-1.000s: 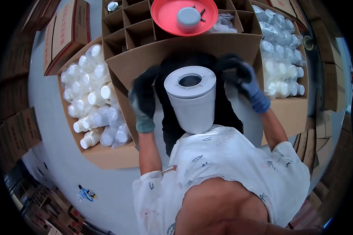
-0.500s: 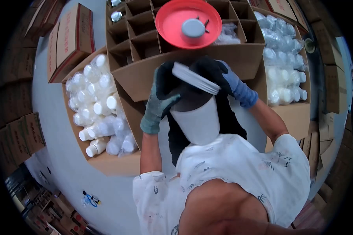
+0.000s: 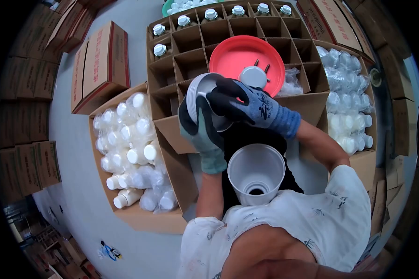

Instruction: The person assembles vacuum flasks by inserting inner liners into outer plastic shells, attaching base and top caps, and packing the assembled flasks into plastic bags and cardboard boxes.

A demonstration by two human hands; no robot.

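- The lid (image 3: 192, 98) is being gripped by the left hand (image 3: 204, 132); its hollow is being reached into by the right hand (image 3: 249, 103), grip unclear
- The tub (image 3: 256, 168) is being supported by the shirt (image 3: 288, 195), lid off, not refitted
- The bottles (image 3: 211, 14) are being held in part of the box (image 3: 307, 104)

Basin (image 3: 226, 60) on divided carton (image 3: 305, 106) up front, small parts (image 3: 253, 76) inside basin. Bottle carton (image 3: 149, 220) left, second bottle carton (image 3: 362, 166) right. Tub (image 3: 256, 169) behind divided carton, lid (image 3: 191, 100) ahead of tub.
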